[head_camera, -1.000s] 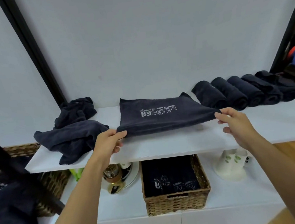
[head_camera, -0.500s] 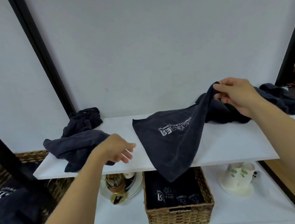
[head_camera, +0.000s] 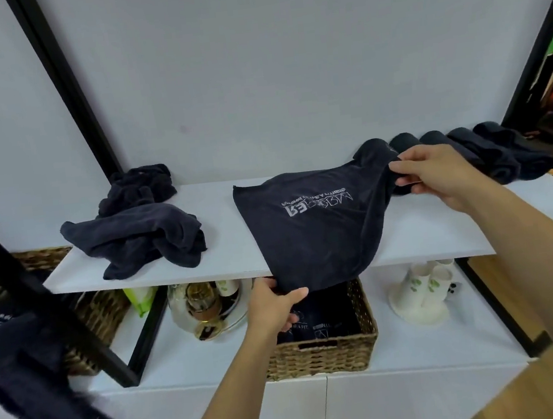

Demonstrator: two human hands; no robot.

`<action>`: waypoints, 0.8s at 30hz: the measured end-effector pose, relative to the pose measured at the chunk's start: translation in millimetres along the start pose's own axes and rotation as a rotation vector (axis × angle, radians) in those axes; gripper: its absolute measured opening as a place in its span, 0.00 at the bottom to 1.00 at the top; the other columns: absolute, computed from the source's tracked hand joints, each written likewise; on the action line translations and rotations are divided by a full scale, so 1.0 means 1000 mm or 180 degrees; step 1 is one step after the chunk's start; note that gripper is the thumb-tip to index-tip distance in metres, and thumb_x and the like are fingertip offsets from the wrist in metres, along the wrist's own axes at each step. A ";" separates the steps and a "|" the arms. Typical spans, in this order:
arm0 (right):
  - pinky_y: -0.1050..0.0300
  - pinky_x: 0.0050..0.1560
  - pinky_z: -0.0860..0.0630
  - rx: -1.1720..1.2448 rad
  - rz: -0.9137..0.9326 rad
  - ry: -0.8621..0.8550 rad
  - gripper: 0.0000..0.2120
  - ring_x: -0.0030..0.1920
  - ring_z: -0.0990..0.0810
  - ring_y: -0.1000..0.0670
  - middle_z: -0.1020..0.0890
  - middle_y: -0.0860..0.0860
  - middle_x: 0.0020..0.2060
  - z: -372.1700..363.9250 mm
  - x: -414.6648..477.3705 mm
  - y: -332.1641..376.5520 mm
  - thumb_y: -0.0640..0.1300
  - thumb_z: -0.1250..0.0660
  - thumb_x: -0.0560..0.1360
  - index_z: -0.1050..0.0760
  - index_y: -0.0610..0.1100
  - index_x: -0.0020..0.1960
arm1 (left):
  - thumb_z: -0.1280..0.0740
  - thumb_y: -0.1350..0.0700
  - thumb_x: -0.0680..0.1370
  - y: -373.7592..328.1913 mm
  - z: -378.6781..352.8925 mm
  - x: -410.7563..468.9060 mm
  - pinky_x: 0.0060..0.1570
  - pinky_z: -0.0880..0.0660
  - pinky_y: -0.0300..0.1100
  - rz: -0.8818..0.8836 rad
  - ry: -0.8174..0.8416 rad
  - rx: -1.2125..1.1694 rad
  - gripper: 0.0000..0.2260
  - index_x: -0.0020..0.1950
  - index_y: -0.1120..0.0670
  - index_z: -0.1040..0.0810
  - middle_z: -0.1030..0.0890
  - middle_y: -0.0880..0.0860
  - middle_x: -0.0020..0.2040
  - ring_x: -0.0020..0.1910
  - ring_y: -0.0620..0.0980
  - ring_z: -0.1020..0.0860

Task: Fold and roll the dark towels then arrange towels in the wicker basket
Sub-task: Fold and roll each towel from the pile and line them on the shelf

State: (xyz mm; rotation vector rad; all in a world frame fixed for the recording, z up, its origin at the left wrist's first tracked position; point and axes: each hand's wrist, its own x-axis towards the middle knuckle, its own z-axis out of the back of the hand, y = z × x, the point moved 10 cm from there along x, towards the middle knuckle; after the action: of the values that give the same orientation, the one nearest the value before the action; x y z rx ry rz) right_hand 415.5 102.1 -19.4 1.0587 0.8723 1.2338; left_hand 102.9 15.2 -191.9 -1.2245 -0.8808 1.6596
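A dark towel with white lettering lies across the white upper shelf, its near corner hanging over the front edge. My left hand pinches that hanging corner below the shelf. My right hand pinches the far right corner, lifted slightly. Several rolled dark towels lie in a row at the shelf's right end, partly behind my right hand. Crumpled dark towels sit on the left. A wicker basket holding folded dark towels stands on the lower shelf.
A second wicker basket with a dark towel draped over it is at the lower left behind a black frame post. A tray with bottles and white cups stand on the lower shelf.
My left hand dropped below the shelf edge and took hold of the towel's hanging corner. My right hand lowered its corner toward the shelf, spreading the towel flatter.
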 end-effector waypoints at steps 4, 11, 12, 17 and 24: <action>0.62 0.37 0.27 -0.0069 -0.0005 -0.0027 0.03 0.38 0.20 0.55 0.17 0.51 0.41 0.008 -0.006 -0.001 0.42 0.30 0.76 0.21 0.44 0.49 | 0.28 0.56 0.75 -0.002 -0.008 -0.004 0.32 0.27 0.41 -0.0241 -0.0034 -0.0055 0.06 0.50 0.56 0.20 0.16 0.52 0.44 0.31 0.49 0.21; 0.63 0.35 0.27 -0.0046 -0.0009 -0.0084 0.02 0.38 0.19 0.54 0.18 0.50 0.42 0.022 -0.011 0.005 0.41 0.31 0.77 0.22 0.43 0.49 | 0.27 0.58 0.75 -0.018 0.004 -0.023 0.31 0.30 0.38 -0.0687 0.0690 0.0202 0.09 0.40 0.62 0.21 0.25 0.50 0.31 0.32 0.47 0.26; 0.63 0.34 0.26 0.0060 0.0029 -0.0166 0.03 0.38 0.18 0.54 0.18 0.49 0.42 0.028 -0.009 0.011 0.41 0.31 0.78 0.23 0.42 0.51 | 0.28 0.59 0.76 -0.035 0.017 -0.024 0.30 0.31 0.38 -0.0791 0.0644 -0.0015 0.08 0.43 0.64 0.21 0.24 0.51 0.31 0.31 0.47 0.25; 0.66 0.27 0.30 0.0406 0.0403 -0.0618 0.03 0.31 0.20 0.58 0.20 0.51 0.39 0.059 0.006 0.070 0.42 0.31 0.77 0.24 0.47 0.44 | 0.32 0.59 0.79 -0.172 0.107 -0.017 0.31 0.30 0.38 -0.1484 -0.0012 -0.0989 0.04 0.48 0.60 0.21 0.22 0.56 0.37 0.27 0.47 0.25; 0.64 0.27 0.36 0.1525 0.0820 -0.0625 0.02 0.31 0.27 0.56 0.20 0.53 0.39 0.072 0.024 0.168 0.43 0.31 0.76 0.22 0.49 0.45 | 0.29 0.57 0.76 -0.325 0.184 -0.027 0.29 0.30 0.34 -0.2093 -0.0345 -0.1658 0.03 0.46 0.54 0.22 0.20 0.49 0.35 0.27 0.43 0.26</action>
State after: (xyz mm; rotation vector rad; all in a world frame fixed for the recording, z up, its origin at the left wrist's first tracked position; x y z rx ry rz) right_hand 437.1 117.4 163.6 1.6906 0.9208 1.1286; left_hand 4.2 103.4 158.6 -1.0074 -1.6467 0.9957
